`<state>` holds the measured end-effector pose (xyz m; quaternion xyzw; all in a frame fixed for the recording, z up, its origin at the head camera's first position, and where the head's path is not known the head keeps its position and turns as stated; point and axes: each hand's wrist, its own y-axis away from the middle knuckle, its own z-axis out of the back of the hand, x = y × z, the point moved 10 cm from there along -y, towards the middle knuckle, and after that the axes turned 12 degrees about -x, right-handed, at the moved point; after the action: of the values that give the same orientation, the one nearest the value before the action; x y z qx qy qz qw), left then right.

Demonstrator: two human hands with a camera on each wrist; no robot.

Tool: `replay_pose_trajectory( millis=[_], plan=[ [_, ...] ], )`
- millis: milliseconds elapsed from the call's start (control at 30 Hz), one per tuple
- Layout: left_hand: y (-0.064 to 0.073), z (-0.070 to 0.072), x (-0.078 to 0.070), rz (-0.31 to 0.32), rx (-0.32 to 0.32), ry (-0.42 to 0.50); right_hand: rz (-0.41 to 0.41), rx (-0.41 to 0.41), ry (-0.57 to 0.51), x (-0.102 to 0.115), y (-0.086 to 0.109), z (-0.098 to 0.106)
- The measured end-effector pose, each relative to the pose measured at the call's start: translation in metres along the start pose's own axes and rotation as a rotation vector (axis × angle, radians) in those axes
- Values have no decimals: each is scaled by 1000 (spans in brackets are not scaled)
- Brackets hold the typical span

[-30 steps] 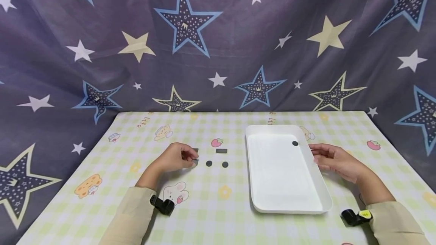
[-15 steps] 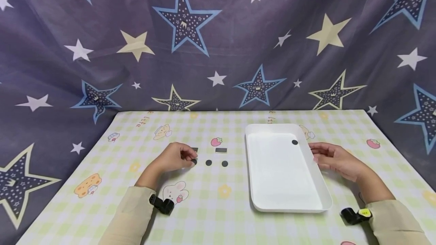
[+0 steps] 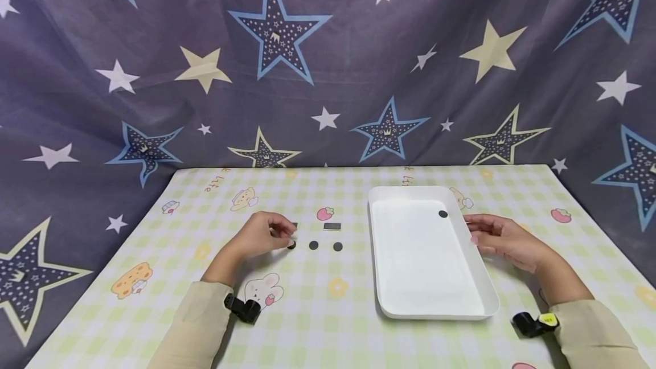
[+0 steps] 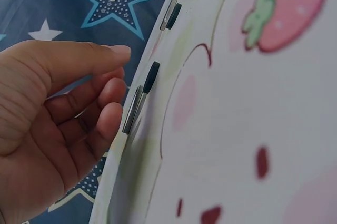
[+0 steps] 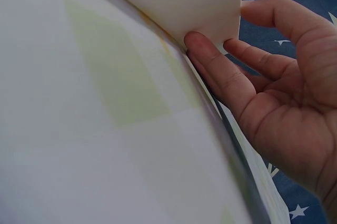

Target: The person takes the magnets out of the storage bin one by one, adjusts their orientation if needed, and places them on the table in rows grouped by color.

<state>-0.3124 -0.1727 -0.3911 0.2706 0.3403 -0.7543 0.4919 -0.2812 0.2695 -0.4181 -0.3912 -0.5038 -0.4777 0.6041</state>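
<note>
My left hand is by a small black disc, the leftmost of a row on the table. In the left wrist view its thumb and fingers are loosely bent and hold nothing, and the disc lies flat just beyond them. Two more black discs, a middle one and a right one, continue the row. Behind them lie a dark flat rectangle and another, partly hidden by my fingers. My right hand rests its extended fingertips against the right side of a white tray.
One black disc lies inside the tray near its far right corner. A checkered tablecloth with cartoon prints covers the table, and a dark star-patterned curtain hangs behind its far edge.
The left fingers pinched the leftmost disc, set it down in line with the others, then parted from it and rose slightly. The right hand and tray stayed put.
</note>
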Motion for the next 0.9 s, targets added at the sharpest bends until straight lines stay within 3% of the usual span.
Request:
replay_pose_trajectory(
  millis=[167, 533, 900],
  plan=[
    [-1, 3, -6, -12, -23, 15, -3, -1, -1, 1, 0, 0],
    [0, 1, -23, -39, -8, 57, -9, -3, 7, 0, 0, 0],
    [-2, 0, -37, -52, -95, 115, -11, -10, 17, 2, 1, 0]
  ],
)
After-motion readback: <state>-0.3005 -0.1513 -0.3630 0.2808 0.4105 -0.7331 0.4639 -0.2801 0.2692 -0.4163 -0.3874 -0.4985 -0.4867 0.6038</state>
